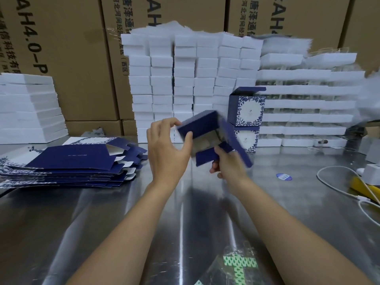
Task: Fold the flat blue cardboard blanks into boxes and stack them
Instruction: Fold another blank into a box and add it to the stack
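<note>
Work surface: a reflective metal desk. The near centre, around and between the forearms, is bare metal. The left side is bounded by a pile of flat blue blanks lying on the desk, with stacked white foam trays behind it. The rear is closed off by tall columns of white foam blocks standing against brown shipping cartons. On the right, a white cable loops across the desk beside a yellow object and a small white block. A round blue sticker lies on the bare metal right of the hands.

Workpiece: a partly folded blue box is held above the desk at centre, tilted, with its open end toward the camera and its flaps loose. The box is motion-blurred. The left hand grips the left wall, thumb on the near face and fingers curled over the top edge. The right hand is closed on the lower flap from below.

Two finished boxes stand stacked one on the other just behind the workpiece, against the foam columns; the upper one has its lid flap raised.

Markings: the cartons show "AH4.0-P" and columns of Chinese characters, partly hidden. The finished boxes carry a blue floral border around a white panel; its small print is unreadable.
</note>
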A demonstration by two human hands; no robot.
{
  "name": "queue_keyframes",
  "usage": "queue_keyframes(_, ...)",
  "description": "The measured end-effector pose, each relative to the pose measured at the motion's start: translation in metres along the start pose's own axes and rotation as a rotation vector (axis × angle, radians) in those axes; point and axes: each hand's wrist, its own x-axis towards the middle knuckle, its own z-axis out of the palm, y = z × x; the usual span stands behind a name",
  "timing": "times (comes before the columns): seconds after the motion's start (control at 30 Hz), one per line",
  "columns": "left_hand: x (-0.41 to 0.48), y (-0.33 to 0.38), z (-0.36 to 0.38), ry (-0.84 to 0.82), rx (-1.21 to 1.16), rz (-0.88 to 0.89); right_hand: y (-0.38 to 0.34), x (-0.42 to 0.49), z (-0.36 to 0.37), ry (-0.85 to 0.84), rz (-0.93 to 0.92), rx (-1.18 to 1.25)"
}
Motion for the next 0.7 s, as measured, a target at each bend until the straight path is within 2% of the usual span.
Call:
queue_keyframes(0.07, -0.003, 0.002, 0.004, 0.013, -0.070, -0.097, -0.008, 0.000, -0.003, 0.018, 0.122, 0.182)
queue_keyframes(0.13, -0.006, 0.004, 0.009, -0.033, -0.144, -0.266, -0.017, -0.005, -0.005, -0.001, 0.163, 0.333)
queue_keyframes(0.23, -0.007, 0.005, 0.016, -0.215, -0.278, -0.603, -0.029, -0.014, -0.003, -0.028, 0.131, 0.421)
queue_keyframes(0.33, -0.007, 0.009, 0.017, -0.414, -0.400, -0.806, -0.035, -0.022, 0.004, -0.036, 0.084, 0.392)
queue_keyframes(0.47, -0.011, 0.018, 0.018, -0.468, -0.485, -0.876, -0.039, -0.031, 0.011, -0.076, 0.044, 0.336)
queue_keyframes(0.57, -0.012, 0.021, 0.018, -0.438, -0.569, -0.907, -0.039, -0.037, 0.015, -0.111, 0.011, 0.260)
queue_keyframes(0.7, -0.010, 0.019, 0.016, -0.420, -0.564, -0.893, -0.039, -0.042, 0.018, -0.165, -0.003, 0.267)
